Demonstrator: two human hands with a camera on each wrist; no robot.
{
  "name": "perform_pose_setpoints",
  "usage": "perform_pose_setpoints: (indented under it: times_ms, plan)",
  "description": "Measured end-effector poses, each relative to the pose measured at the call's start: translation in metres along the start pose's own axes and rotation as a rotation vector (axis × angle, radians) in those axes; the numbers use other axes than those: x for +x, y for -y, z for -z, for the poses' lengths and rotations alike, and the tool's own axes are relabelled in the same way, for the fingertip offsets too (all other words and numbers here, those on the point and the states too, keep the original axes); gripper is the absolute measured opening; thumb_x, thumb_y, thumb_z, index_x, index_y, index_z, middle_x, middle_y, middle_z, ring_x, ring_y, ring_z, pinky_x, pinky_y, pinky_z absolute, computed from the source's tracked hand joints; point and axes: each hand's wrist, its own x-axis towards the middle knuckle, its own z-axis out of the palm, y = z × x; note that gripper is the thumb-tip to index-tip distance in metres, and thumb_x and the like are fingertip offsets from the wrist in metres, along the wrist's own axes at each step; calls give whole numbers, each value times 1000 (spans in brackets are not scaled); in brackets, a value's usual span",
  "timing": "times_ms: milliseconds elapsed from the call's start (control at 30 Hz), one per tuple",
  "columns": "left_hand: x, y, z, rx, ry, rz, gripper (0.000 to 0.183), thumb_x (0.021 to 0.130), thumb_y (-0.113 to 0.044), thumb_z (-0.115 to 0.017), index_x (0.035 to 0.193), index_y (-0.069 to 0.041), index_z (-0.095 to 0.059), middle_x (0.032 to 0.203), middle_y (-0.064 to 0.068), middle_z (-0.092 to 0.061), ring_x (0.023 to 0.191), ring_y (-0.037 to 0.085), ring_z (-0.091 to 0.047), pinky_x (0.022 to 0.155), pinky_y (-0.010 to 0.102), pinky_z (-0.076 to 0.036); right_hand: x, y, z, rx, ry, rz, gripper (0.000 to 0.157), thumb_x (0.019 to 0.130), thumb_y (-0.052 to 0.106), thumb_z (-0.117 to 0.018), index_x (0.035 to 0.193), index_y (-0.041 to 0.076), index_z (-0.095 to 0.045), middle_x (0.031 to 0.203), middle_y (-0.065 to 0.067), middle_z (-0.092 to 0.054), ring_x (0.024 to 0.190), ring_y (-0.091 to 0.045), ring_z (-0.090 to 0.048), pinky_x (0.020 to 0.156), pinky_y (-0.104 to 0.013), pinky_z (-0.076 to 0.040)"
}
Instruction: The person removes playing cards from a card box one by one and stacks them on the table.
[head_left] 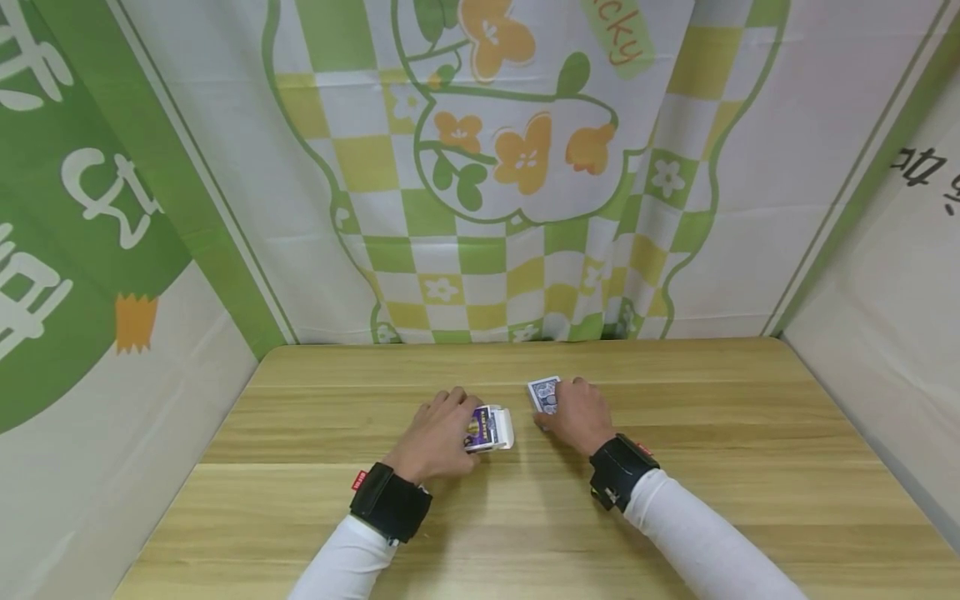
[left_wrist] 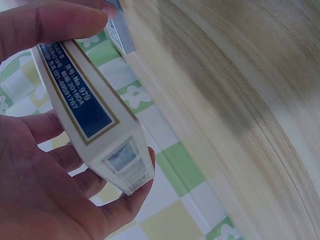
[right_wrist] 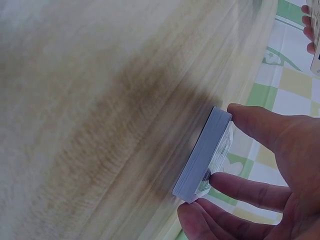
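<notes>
The left hand point(head_left: 438, 433) grips a purple-and-white cardboard box point(head_left: 478, 428), fingers point(left_wrist: 125, 206) wrapped round — probably light, crushable. The right hand point(head_left: 581, 417) pinches a blue-backed rectangular card deck point(head_left: 543, 393) on or just above the pale wooden desk point(head_left: 720, 433) — likely slippery, best squeezed by its edges.

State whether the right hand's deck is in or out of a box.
Out: the right hand grips the deck, its stacked edges bare, apart from the box in the left hand.
</notes>
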Motion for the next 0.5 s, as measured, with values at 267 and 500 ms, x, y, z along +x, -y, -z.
perform_pose_setpoints:
  times_ms: [267, 500]
  plan:
    - [0, 0, 0, 3, -2, -2, 72, 62, -17, -83, 129, -3, -61, 111, 9, -57, 101, 28, -53, 87, 49, -50, 0, -1, 0, 0, 0, 0, 49, 75, 37, -88, 89, -5, -67, 79, -12, -56, 66, -24, -55, 52, -35, -46]
    - [-1, 0, 0, 7, -3, -7, 71, 62, -17, -83, 129, -4, -61, 112, 9, -57, 102, 28, -54, 88, 50, -50, -1, 0, 1, -2, -7, -1, 49, 75, 38, -88, 89, -4, -67, 79, -12, -56, 66, -24, -54, 52, -36, -46]
